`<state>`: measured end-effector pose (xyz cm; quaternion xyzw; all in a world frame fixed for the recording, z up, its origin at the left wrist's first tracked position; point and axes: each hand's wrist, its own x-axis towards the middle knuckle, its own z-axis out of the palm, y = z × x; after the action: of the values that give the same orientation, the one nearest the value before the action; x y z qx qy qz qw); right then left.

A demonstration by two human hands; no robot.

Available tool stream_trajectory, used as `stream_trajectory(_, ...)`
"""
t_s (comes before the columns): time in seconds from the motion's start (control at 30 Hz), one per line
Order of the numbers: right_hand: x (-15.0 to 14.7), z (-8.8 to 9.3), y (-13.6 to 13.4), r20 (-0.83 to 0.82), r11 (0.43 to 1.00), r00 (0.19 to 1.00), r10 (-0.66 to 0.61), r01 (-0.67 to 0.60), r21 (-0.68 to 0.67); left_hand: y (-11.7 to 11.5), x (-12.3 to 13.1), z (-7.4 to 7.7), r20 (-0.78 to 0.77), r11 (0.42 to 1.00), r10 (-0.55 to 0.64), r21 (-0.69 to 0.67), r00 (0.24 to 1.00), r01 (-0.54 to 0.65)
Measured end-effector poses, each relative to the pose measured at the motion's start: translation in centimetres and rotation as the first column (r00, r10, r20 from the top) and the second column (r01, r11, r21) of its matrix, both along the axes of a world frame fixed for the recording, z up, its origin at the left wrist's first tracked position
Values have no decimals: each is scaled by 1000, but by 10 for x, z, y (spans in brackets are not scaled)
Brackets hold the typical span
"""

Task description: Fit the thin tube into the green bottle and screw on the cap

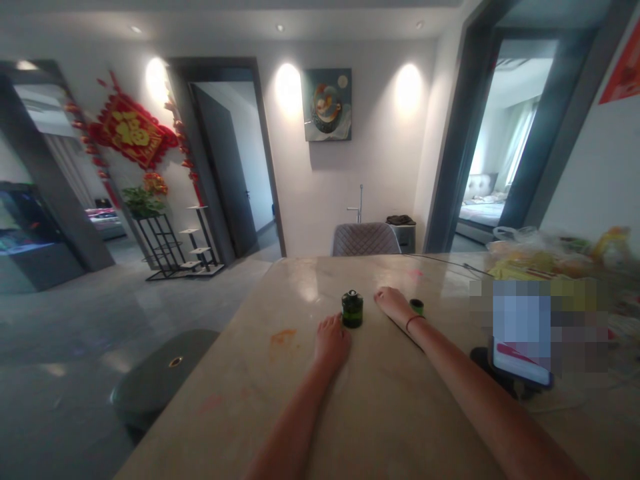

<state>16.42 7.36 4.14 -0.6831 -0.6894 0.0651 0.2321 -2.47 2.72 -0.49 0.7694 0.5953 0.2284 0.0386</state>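
Observation:
A small dark green bottle (353,313) with a narrow neck stands upright on the table. Just left of it my left hand (333,341) rests on the tabletop, fingers a little bent and apart, holding nothing I can see; its thumb side is close to the bottle. To the bottle's right lies my right hand (393,302), apart from it, with the fingers curled in; whether anything is inside them is hidden. Behind my right wrist, which wears a thin red band, a short black and green cylinder (417,307) stands partly covered by the arm.
On the marbled table (400,400), a phone (523,357) stands at the right, partly blurred out. Behind it are plastic bags (530,247) and a cable. A quilted chair (367,240) is at the far edge; a grey-green stool (160,373) stands left.

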Motion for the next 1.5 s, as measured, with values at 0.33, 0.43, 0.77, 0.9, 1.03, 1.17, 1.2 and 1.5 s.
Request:
stream_trajectory(0.33,0,-16,-8,258,985,965,-58,98,-145,0,0,0,-17,999,37,-39,999,-37)
stream_trajectory(0.43,1,-14,-6,242,982,967,-80,118,-146,0,0,0,-15,998,36,-46,999,-37)
stream_trajectory(0.77,15,35,16,-813,997,582,24,-75,-25,0,-1,-1,-1,999,20,-27,1000,-20)
stream_trajectory(0.9,9,62,22,-981,972,-28,194,141,188,1,-2,-2,-5,1000,20,-20,1000,-20)
stream_trajectory(1.03,-2,65,21,-959,938,-143,245,286,197,1,-2,-2,-7,1000,23,-17,1000,-23)
stream_trajectory(1.17,-10,59,21,-967,921,-37,252,315,228,1,-1,-1,-19,999,31,-39,999,-32)
stream_trajectory(1.2,-12,58,22,-968,918,-7,253,318,238,0,-1,-1,-22,999,31,-40,999,-32)
stream_trajectory(1.5,-24,52,22,-979,948,62,195,244,204,2,-1,-4,-7,999,24,-22,1000,-24)
